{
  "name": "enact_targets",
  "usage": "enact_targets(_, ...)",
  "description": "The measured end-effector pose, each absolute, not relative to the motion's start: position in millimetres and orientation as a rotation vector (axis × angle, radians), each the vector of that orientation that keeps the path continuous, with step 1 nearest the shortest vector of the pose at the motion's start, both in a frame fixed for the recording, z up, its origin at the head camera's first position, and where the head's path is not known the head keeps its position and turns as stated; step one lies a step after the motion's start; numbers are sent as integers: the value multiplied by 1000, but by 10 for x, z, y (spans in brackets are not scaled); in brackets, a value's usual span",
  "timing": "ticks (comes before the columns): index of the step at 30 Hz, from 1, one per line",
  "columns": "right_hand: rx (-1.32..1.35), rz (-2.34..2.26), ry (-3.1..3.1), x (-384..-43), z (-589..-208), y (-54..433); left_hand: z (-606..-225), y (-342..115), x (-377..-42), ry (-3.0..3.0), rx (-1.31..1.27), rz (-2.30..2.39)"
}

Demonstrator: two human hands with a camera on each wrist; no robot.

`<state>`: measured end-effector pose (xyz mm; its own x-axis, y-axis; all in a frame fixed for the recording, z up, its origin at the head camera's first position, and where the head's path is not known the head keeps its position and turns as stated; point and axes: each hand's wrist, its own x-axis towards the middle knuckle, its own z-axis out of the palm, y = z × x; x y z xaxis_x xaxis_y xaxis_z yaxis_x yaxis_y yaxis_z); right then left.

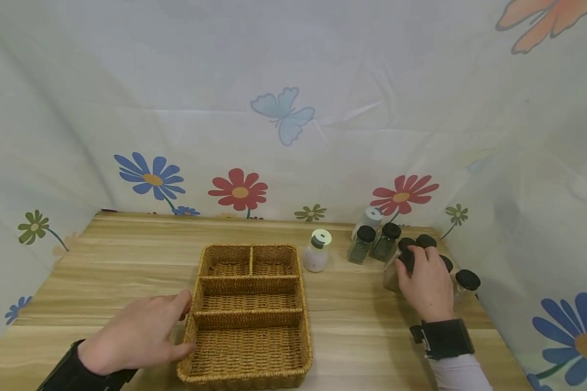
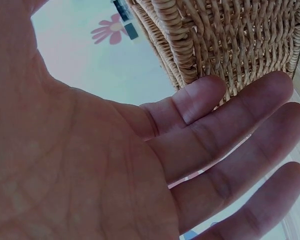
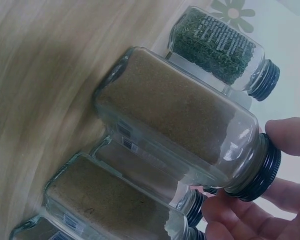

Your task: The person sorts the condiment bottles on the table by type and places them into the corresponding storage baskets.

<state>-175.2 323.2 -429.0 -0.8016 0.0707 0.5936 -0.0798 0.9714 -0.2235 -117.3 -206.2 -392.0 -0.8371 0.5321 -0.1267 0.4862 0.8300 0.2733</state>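
My right hand (image 1: 428,285) grips the black lid of a glass spice jar (image 3: 170,110) filled with brown powder. More brown-powder jars (image 3: 110,197) stand close beside it, partly covered by the hand in the head view. A jar of green dried herbs (image 3: 212,47) is just beyond. My left hand (image 1: 137,331) touches the left side of a woven basket (image 1: 247,347), its thumb at the rim. In the left wrist view the fingers (image 2: 225,125) are nearly straight against the wicker. Dividers split the basket into several compartments, with nothing in them.
A white-capped shaker bottle (image 1: 317,252) stands right of the basket's back corner. Two green-herb jars (image 1: 361,245) and another pale-capped bottle (image 1: 370,218) are near the back cloth. A black-lidded jar (image 1: 467,281) sits by the table's right edge. Flowered cloth (image 1: 283,163) encloses the wooden table.
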Motion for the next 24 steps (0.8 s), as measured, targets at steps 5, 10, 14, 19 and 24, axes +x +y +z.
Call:
enact_targets(5, 13, 326, -2470, -1743, -4257, 3256, -3920, -2069, -1178, 2796, 779, 369)
enact_targets(10, 5, 330, -2474, -1734, -4225, 3281, -3925, -2076, -1180, 2788, 748, 393)
enact_targets(14, -8, 334, -2483, -1711, -4173, 3305, -3929, -2078, -1191, 2777, 706, 400)
enact_targets(19, -58, 368, -2494, -1674, -4111, 3329, -3909, -2060, -1210, 2758, 648, 403)
enact_targets(24, -2, 352, -2476, -1687, -4098, 3290, -3895, -2046, -1206, 2747, 641, 404)
